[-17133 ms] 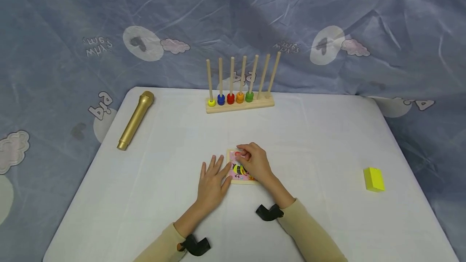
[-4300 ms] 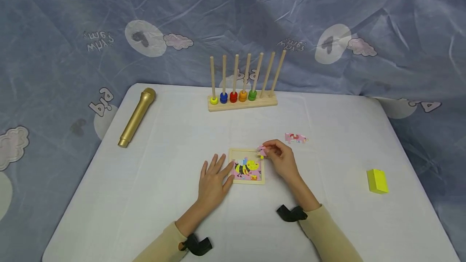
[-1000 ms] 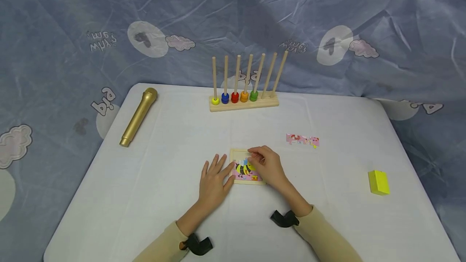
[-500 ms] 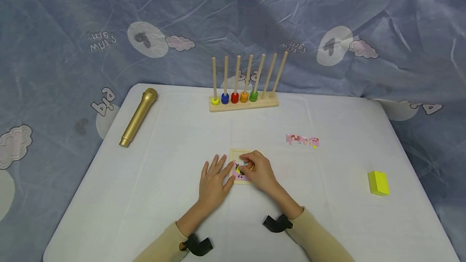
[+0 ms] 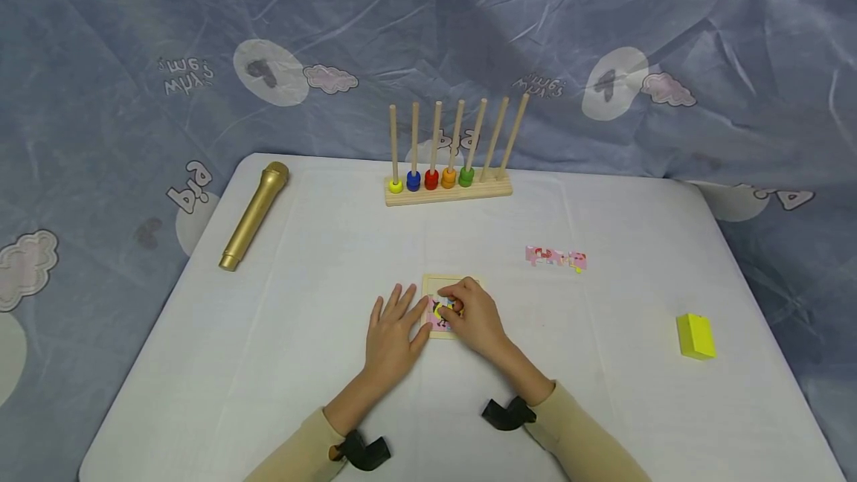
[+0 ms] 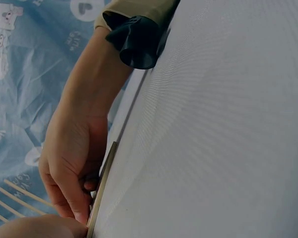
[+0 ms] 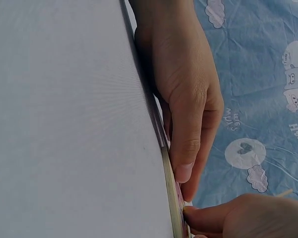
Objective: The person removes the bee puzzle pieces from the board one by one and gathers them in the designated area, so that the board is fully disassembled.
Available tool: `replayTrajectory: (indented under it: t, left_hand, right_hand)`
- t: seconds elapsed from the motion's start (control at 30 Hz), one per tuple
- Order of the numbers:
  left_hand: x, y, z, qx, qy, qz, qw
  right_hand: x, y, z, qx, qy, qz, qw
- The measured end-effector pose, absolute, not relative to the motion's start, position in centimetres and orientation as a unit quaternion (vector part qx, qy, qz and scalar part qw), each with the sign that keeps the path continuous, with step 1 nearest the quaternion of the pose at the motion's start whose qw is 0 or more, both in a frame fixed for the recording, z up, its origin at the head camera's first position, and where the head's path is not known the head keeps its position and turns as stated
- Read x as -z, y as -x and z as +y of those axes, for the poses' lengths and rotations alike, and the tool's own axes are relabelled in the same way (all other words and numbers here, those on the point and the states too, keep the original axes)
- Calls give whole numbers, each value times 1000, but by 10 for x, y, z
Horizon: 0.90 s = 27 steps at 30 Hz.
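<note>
Leftmost on the table (image 5: 321, 281) lies a gold microphone (image 5: 254, 216), slanted, its head toward the far edge. Next comes the left hand (image 5: 391, 341), flat with its fingers spread, index finger and thumb reaching the left edge of the puzzle; its sleeve (image 5: 294, 452) is cut off by the bottom border, and a black wrist mount (image 5: 364, 454) covers part of the cuff. Behind, near the far edge, stands a peg rack (image 5: 448, 198) with seven pegs, five of them carrying yellow, blue, red, orange and green beads. The puzzle (image 5: 437, 285) lies in front of the person, between the hands, its upper strip bare wood and a bee picture (image 5: 442, 323) below, the right part hidden under the right hand (image 5: 478, 322). That hand's thumb and forefinger are bent together over the bee; whether a piece is pinched between them cannot be told, even from the wrist views, where the puzzle shows almost edge-on. Beyond it, to the right, lie loose pink pieces (image 5: 545, 255), too small to count surely. A yellow block (image 5: 696, 337) sits well apart at far right. Behind everything hangs a blue cloth (image 5: 402, 21), its lettering upside down and partly cut off.
</note>
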<state>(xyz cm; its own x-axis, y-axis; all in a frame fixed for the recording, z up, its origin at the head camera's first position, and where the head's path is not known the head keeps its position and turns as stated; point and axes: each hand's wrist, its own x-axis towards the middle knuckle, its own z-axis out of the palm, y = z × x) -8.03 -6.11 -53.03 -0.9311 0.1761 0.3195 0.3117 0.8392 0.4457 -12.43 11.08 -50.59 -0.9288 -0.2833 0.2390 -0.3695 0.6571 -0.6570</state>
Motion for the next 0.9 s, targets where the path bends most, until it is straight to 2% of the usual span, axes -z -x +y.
replayTrajectory:
  t: [0.73, 0.9]
  left_hand:
    - [530, 80, -61, 253, 123, -950, 133]
    - [528, 80, -60, 255, 122, -950, 129]
  right_hand:
    - [505, 124, 109, -388, -181, -900, 78]
    - [505, 126, 110, -411, -169, -894, 63]
